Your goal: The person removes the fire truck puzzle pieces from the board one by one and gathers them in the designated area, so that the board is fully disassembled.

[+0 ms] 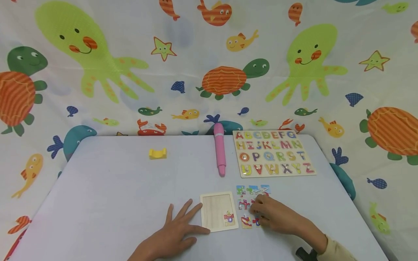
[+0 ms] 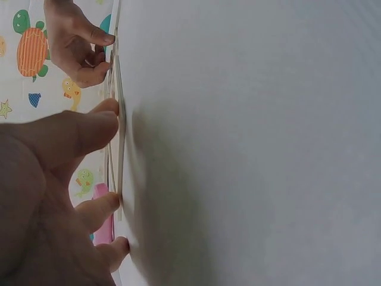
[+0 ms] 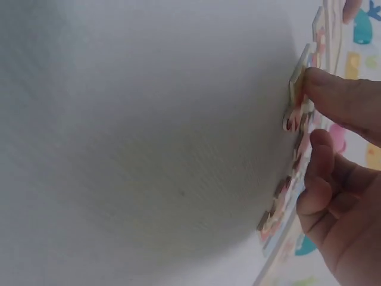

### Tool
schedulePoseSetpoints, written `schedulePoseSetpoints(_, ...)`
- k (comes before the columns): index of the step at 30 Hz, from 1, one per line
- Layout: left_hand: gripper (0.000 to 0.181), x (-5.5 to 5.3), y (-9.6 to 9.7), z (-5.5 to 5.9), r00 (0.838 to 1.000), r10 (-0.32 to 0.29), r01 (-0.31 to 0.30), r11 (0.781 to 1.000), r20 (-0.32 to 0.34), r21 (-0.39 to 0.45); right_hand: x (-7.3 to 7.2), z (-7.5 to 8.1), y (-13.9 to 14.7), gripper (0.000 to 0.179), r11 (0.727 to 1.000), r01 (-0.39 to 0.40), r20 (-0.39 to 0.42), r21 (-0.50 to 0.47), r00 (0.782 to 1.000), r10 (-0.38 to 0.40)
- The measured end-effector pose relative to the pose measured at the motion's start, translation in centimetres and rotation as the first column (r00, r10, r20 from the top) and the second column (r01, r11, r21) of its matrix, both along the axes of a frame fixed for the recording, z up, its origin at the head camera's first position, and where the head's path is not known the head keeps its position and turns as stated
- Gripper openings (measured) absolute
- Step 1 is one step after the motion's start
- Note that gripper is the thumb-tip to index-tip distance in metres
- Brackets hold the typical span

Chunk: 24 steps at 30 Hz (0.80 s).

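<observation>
My left hand [image 1: 174, 232] lies spread at the left side of a shallow wooden puzzle tray [image 1: 212, 212], thumb and fingertips at its rim. One picture piece [image 1: 229, 218] sits in the tray's lower right corner. Right of the tray, loose jigsaw pieces [image 1: 246, 222] lie in rows. Over these is my right hand [image 1: 277, 215], fingers bent, pinching a puzzle piece [image 3: 299, 80] between thumb and finger. In the right wrist view the thumb lies on that piece; the hand hides several others in the head view. The left wrist view shows the left fingertips [image 2: 110, 202] along the tray edge.
A wooden alphabet board [image 1: 274, 154] lies at the back right, beside a pink marker-shaped stick [image 1: 220, 150]. Further left sits a small yellow block [image 1: 158, 154]. A dark object [image 1: 306, 253] shows by the right wrist. Behind the white table [image 1: 98, 203] hangs a sea-animal curtain [image 1: 189, 32].
</observation>
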<state>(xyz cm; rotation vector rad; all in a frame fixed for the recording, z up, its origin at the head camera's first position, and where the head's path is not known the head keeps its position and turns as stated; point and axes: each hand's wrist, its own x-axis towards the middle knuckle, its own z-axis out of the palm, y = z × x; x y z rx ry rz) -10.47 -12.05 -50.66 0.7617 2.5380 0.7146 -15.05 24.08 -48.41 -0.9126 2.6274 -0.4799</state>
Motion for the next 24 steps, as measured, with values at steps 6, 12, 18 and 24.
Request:
schedulePoseSetpoints(6,0.041,0.0,-0.1,0.1,1.0,-0.003,0.003,1.0,-0.01,0.005,-0.5,0.8,-0.8,0.036,0.996,0.028,-0.083,-0.082,0.996,-0.034)
schedulePoseSetpoints(12,0.041,0.0,-0.3,0.2,1.0,-0.016,0.016,1.0,-0.006,0.008,-1.3,0.9,-3.8,0.046,0.992,-0.113,-0.146,-0.065,0.984,0.102)
schedulePoseSetpoints(18,0.04,-0.1,-0.3,0.1,1.0,-0.029,0.03,0.999,-0.007,0.026,-1.5,0.0,-6.3,0.046,0.971,-0.238,-0.121,0.01,0.964,0.238)
schedulePoseSetpoints(24,0.04,0.0,-0.4,0.1,1.0,-0.027,0.027,0.999,-0.004,0.037,-1.5,-0.3,-6.9,0.038,0.966,-0.257,-0.116,0.038,0.959,0.26)
